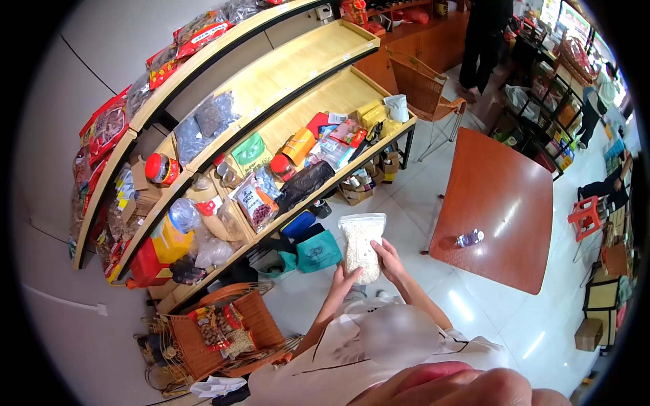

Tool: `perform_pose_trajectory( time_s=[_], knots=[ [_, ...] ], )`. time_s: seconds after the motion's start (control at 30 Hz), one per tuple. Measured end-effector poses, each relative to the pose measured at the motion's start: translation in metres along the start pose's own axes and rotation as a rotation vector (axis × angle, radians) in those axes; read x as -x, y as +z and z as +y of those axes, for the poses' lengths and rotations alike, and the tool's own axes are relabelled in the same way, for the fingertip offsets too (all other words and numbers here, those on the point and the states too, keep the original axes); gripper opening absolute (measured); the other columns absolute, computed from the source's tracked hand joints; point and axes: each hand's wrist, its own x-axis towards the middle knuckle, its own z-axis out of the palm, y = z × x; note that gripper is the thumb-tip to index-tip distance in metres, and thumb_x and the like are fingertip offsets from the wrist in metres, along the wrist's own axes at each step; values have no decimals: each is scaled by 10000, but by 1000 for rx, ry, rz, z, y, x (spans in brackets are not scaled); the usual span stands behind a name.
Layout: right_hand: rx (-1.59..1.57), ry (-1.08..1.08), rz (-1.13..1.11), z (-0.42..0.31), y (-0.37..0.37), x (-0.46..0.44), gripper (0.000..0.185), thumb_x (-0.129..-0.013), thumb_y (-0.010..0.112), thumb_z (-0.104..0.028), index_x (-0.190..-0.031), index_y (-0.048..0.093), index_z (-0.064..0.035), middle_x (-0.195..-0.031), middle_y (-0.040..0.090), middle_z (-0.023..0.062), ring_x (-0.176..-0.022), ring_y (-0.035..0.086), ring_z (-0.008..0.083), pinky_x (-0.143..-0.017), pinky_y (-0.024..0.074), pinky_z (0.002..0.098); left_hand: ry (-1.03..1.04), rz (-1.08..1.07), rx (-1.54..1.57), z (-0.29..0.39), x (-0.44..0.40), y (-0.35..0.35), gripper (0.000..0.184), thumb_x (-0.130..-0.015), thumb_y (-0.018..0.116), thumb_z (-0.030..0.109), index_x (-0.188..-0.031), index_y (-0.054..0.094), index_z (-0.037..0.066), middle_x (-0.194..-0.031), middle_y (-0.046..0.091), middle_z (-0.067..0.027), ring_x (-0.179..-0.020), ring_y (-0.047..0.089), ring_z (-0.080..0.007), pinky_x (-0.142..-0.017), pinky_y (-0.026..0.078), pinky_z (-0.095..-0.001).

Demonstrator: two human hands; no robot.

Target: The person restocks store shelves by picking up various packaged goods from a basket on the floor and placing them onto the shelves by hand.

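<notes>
A clear bag of small white pieces is held upright in front of my body, between both hands. My left hand grips its lower left edge, with the thumb on the front. On the right side, my right hand holds the bag a little higher, its thumb also across the front. The fingers behind the bag are hidden. Beyond the bag, to the left, a teal bag lies on the floor beside the shelf.
Wooden shelves with packets and jars run along the left. A wicker chair holding bags is at the lower left. A red-brown table with a bottle stands at the right. People are visible farther back, near another wicker chair and a red stool.
</notes>
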Motion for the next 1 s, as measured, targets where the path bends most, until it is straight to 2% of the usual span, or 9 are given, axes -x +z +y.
perform_pose_trajectory(
  time_s=[0.07,0.23,0.4,0.47,0.57,0.67,0.73,0.8,1.0],
  knots=[
    [58,-9,-33,-3,15,-33,330,-964,598,-197,-1245,552,-29,-1156,642,61,-1061,607,138,-933,484,303,35,4,16,-2,-28,-18,432,-883,704,165,-1226,516,-19,-1131,608,-67,-980,581,-115,-838,486,-264],
    [508,-8,-62,-12,49,-105,321,-912,671,-212,-1195,583,-86,-997,657,-27,-732,546,45,-570,401,198,6,51,107,29,-85,-57,406,-891,698,160,-1207,521,-25,-1098,616,-61,-958,582,-103,-813,489,-256],
    [587,60,-95,-24,103,-170,347,-895,681,-155,-1219,577,-86,-989,674,-30,-741,558,32,-580,410,198,26,76,30,53,-143,-111,427,-874,728,233,-1155,537,-26,-1068,618,-108,-949,593,-155,-803,491,-289],
    [496,20,-136,-27,124,-203,294,-912,661,-127,-1191,589,-69,-1052,687,14,-848,626,57,-651,477,209,127,156,-352,30,-181,-138,470,-899,691,239,-1230,494,-29,-1109,601,-97,-991,574,-144,-838,480,-296],
    [465,4,-147,-40,150,-255,299,-917,648,-115,-1201,566,-64,-988,669,-18,-724,550,30,-555,383,200,303,300,-471,97,-216,-139,510,-872,723,238,-1236,481,-24,-1089,605,-149,-1007,589,-197,-854,478,-333],
    [581,1,-172,-59,163,-326,506,-893,660,-95,-1339,427,-46,-990,658,31,-727,527,35,-570,364,200,424,332,-322,133,-270,-152,620,-846,747,160,-1329,398,-13,-1224,570,-168,-1128,558,-198,-955,451,-333],
    [628,-3,-169,-76,186,-371,669,-856,678,-59,-1413,307,-32,-1096,639,108,-880,602,113,-685,463,231,507,378,-424,158,-311,-166,666,-848,745,159,-1367,363,-9,-1275,547,-171,-1163,542,-201,-994,427,-330],
    [543,-38,-236,-96,226,-417,827,-814,670,-17,-1484,185,-15,-1285,520,210,-1167,559,283,-981,470,375,578,445,-501,182,-360,-184,677,-850,729,134,-1390,348,-13,-1276,549,-186,-1175,548,-241,-1012,422,-357],
    [750,-262,-556,-162,361,-581,776,-780,634,-10,-1455,252,15,-1302,511,203,-1179,526,293,-976,478,399,764,756,-852,327,-487,-232,685,-830,733,252,-1377,407,-1,-1170,520,-201,-1097,524,-324,-961,439,-438]
  ],
)
